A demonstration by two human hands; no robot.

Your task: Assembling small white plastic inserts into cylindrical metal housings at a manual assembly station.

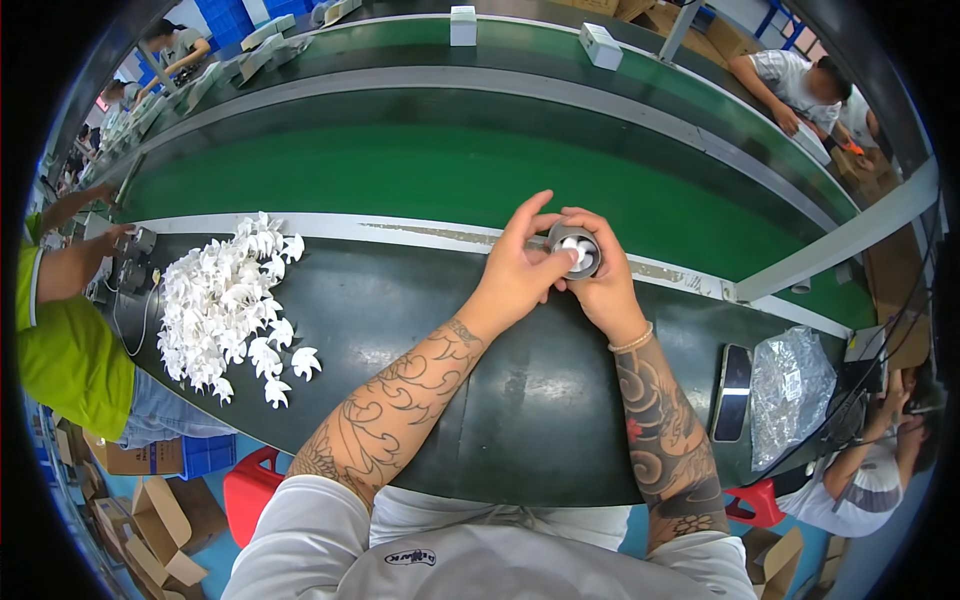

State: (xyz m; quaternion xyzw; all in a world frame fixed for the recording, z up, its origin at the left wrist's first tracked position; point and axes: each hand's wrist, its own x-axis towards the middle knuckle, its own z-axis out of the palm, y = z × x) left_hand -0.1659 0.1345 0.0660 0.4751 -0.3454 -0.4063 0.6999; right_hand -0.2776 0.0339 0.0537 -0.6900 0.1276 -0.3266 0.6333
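Note:
Above the table's far edge, both hands meet around a short grey round housing with an open end. A white bladed plastic part sits inside its opening. My right hand is closed around the housing from the right. My left hand grips it from the left, its thumb pressing at the white part while the index finger points away. Fingers behind the housing are partly hidden. To the left, a large pile of similar white bladed parts lies on the dark table, with several loose ones at its near side.
A phone and a clear plastic bag lie at the right. Beyond the table runs a green conveyor belt; white boxes stand on a farther belt. A co-worker in a yellow-green shirt sits left. A slanted metal post rises at right.

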